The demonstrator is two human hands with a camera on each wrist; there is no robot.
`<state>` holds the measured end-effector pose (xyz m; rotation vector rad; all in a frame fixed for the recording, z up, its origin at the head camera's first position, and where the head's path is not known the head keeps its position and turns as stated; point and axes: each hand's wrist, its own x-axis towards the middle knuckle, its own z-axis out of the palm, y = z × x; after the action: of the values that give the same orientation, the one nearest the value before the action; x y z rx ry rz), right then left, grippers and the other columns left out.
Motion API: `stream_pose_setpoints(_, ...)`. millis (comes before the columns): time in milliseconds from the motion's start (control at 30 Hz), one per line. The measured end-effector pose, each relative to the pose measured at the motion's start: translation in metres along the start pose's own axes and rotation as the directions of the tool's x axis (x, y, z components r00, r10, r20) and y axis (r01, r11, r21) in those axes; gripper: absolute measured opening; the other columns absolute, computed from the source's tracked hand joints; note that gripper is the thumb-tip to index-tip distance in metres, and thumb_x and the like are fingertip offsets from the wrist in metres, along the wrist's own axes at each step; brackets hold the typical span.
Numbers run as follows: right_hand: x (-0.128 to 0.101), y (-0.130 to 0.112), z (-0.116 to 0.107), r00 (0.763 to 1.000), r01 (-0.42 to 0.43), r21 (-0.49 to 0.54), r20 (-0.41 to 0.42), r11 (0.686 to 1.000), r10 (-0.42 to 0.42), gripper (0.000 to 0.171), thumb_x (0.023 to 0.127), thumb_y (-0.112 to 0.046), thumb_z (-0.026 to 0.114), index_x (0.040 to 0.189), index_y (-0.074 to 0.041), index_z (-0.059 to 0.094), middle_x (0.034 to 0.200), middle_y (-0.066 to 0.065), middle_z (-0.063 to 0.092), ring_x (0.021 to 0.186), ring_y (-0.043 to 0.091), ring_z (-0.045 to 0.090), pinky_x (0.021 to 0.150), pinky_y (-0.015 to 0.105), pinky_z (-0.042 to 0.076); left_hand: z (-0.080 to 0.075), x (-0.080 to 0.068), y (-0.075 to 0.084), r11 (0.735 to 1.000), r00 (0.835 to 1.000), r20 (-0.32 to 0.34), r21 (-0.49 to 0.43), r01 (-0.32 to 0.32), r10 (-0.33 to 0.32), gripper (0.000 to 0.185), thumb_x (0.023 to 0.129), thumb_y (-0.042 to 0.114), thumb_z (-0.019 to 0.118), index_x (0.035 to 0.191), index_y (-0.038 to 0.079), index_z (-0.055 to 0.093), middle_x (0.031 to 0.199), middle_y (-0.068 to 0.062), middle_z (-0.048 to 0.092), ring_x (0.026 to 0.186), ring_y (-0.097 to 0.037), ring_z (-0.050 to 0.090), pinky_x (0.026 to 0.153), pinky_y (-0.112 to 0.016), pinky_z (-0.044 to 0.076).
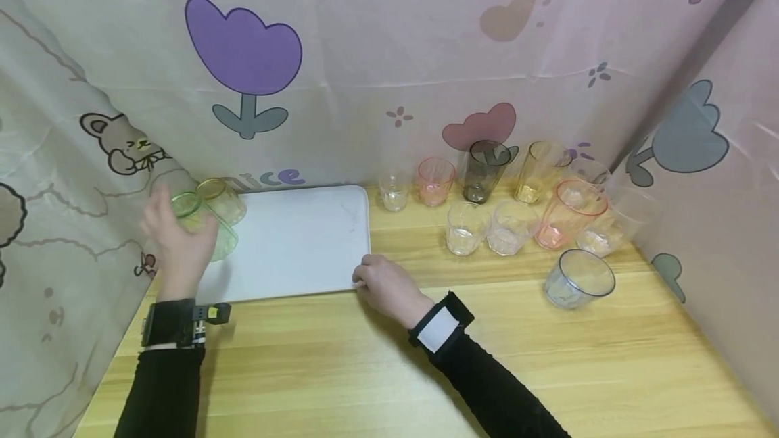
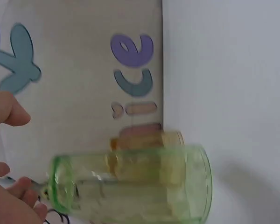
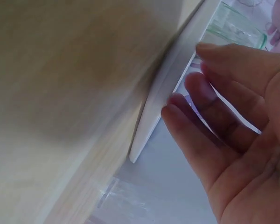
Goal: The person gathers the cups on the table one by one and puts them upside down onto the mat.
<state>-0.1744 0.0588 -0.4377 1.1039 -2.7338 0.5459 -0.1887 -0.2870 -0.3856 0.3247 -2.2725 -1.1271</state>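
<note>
The left hand (image 1: 180, 238), fingers spread wide, is right beside the green glass (image 1: 225, 243) on its right; I cannot tell whether they touch. Just beyond stands an amber glass (image 1: 236, 205); these 2 sit on the white tray (image 1: 298, 242). The right hand (image 1: 394, 289), fingers loosely bent, touches its edge; right of that hand, other glasses (image 1: 465, 235) stand on the tabletop (image 1: 304, 370).

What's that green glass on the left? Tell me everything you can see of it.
The green glass is tall, see-through and pale green, with a stronger green ring at its narrow top end. It stands wide end down, so probably upturned, on the left part of the white tray, in front of an amber glass. The left hand is open around its top; contact is unclear.
</note>
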Motion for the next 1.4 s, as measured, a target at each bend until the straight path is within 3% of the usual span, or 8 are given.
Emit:
stream_pose_setpoints(167,0.002,0.003,-0.006,0.996,-0.047,0.122,-0.065,0.991,0.055,0.021,0.088,-0.008,0.081,0.108,-0.003,0.075,0.098,0.007,0.070,0.085,0.020,0.069,0.077,0.030,0.059,0.019,-0.016,0.010,0.983,0.982,-0.078,-0.040,-0.178,0.174,0.083,0.089,0.004,0.069,0.163,0.013,0.031,0.162,-0.021,0.028,0.149,-0.032,0.020,0.123,-0.053,0.022)
stream_pose_setpoints(333,0.003,0.006,-0.018,0.976,-0.067,0.212,-0.187,0.975,0.108,0.030,0.089,-0.007,0.080,0.117,-0.003,0.071,0.106,0.008,0.071,0.092,0.021,0.068,0.082,0.032,0.059,0.043,-0.032,0.020,0.965,0.971,-0.029,-0.112,-0.238,0.236,0.079,0.090,0.002,0.069,0.161,0.011,0.036,0.155,-0.023,0.037,0.144,-0.035,0.032,0.122,-0.055,0.026)
stream_pose_setpoints(500,0.003,0.008,-0.032,0.923,-0.005,0.274,-0.368,0.962,0.110,0.033,0.086,-0.002,0.081,0.117,-0.001,0.070,0.105,0.010,0.071,0.097,0.025,0.070,0.085,0.035,0.060,0.067,-0.048,0.031,0.923,0.937,0.017,-0.176,-0.342,0.350,0.077,0.088,-0.004,0.068,0.158,0.003,0.038,0.147,-0.025,0.047,0.136,-0.041,0.041,0.116,-0.058,0.031)
stream_pose_setpoints(800,-0.002,0.018,-0.059,0.783,0.061,0.358,-0.597,0.932,0.178,0.041,0.086,0.002,0.080,0.124,0.004,0.065,0.113,0.018,0.070,0.104,0.030,0.070,0.088,0.035,0.061,0.100,-0.076,0.050,0.915,0.913,0.168,-0.231,-0.330,0.372,0.075,0.088,0.002,0.069,0.156,-0.002,0.038,0.145,-0.023,0.049,0.137,-0.043,0.039,0.116,-0.062,0.030)
stream_pose_setpoints(1067,-0.016,0.033,-0.078,0.660,0.008,0.424,-0.683,0.906,0.313,0.052,0.084,0.003,0.082,0.131,0.008,0.059,0.128,0.022,0.061,0.118,0.034,0.062,0.093,0.042,0.060,0.125,-0.099,0.071,0.897,0.836,0.344,-0.274,-0.346,0.427,0.071,0.091,0.005,0.068,0.156,-0.001,0.040,0.138,-0.017,0.059,0.121,-0.036,0.056,0.108,-0.054,0.044)
stream_pose_setpoints(1167,-0.023,0.040,-0.080,0.595,-0.023,0.459,-0.708,0.888,0.382,0.054,0.083,0.005,0.082,0.131,0.009,0.058,0.131,0.023,0.058,0.121,0.034,0.059,0.097,0.042,0.058,0.131,-0.108,0.074,0.895,0.808,0.389,-0.247,-0.372,0.443,0.069,0.089,0.006,0.070,0.153,0.000,0.045,0.132,-0.014,0.064,0.113,-0.031,0.062,0.098,-0.050,0.051)
stream_pose_setpoints(1300,-0.034,0.050,-0.081,0.496,-0.070,0.508,-0.729,0.858,0.472,0.056,0.082,0.007,0.082,0.132,0.008,0.057,0.132,0.024,0.055,0.125,0.036,0.055,0.102,0.048,0.054,0.137,-0.117,0.076,0.914,0.776,0.488,-0.149,-0.376,0.399,0.062,0.089,0.012,0.071,0.147,0.002,0.052,0.126,-0.011,0.067,0.109,-0.029,0.063,0.092,-0.047,0.054)
stream_pose_setpoints(1400,-0.045,0.057,-0.079,0.443,-0.119,0.537,-0.724,0.835,0.529,0.058,0.082,0.006,0.082,0.134,0.007,0.055,0.135,0.024,0.053,0.128,0.034,0.051,0.105,0.051,0.050,0.141,-0.122,0.076,0.924,0.748,0.568,-0.061,-0.377,0.343,0.058,0.091,0.017,0.072,0.145,0.003,0.056,0.124,-0.011,0.067,0.112,-0.031,0.062,0.094,-0.047,0.053)
